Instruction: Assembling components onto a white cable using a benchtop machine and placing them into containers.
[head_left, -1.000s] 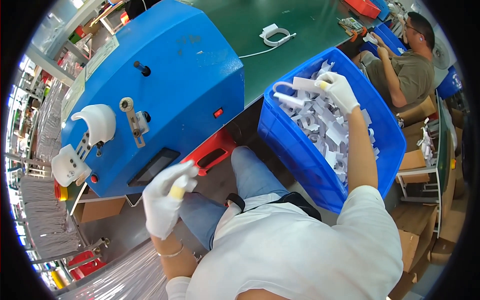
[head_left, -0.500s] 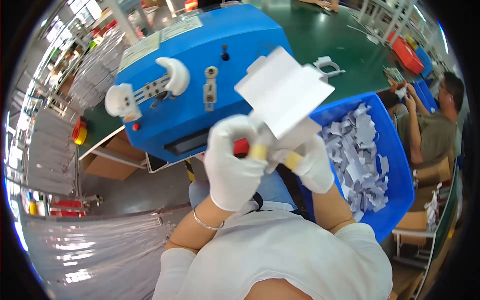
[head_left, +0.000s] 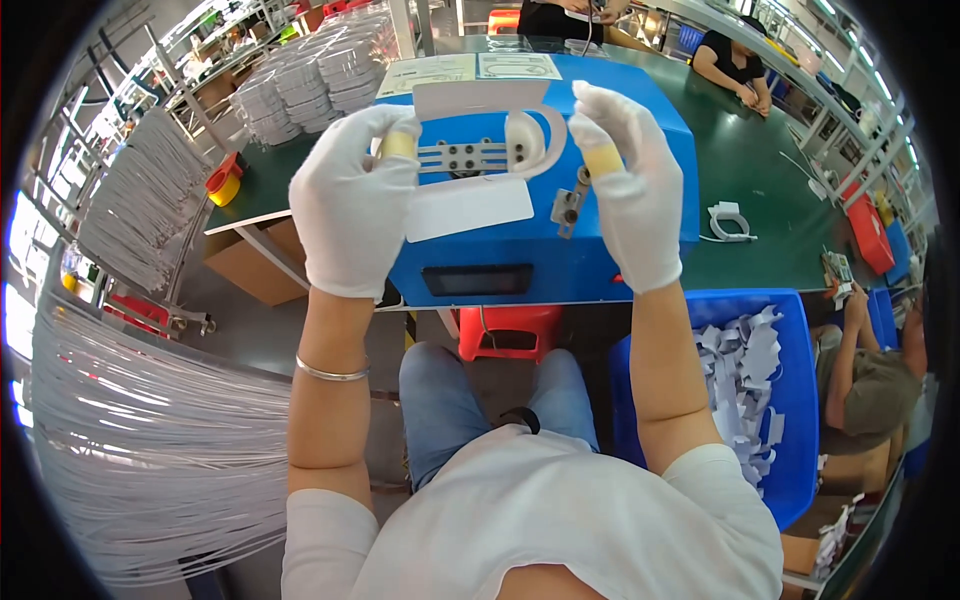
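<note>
My left hand [head_left: 352, 205], in a white glove with a yellow band on a finger, is closed on a white card [head_left: 475, 208] at the left of a blue machine [head_left: 560, 240]. The card's panels show above and below a metal slotted arm [head_left: 470, 157]. A white curved band [head_left: 553, 140] bends around the white rounded holder [head_left: 522, 142] on the machine. My right hand [head_left: 640, 190], gloved and yellow-banded too, is raised beside the band, its fingers curved and apart with nothing visible in them. A small metal bracket [head_left: 570, 205] sits just left of it.
A blue bin [head_left: 800, 400] of white paper pieces stands at my right. A white coiled cable [head_left: 728, 220] lies on the green table [head_left: 760, 170]. White cables [head_left: 170, 430] hang at my left; a red stool [head_left: 510, 330] is under the machine. Other people sit around the table.
Both hands have moved up and apart, from together before my body to the machine. The folded white card has gone from between them to the metal arm, with my left hand on it.
</note>
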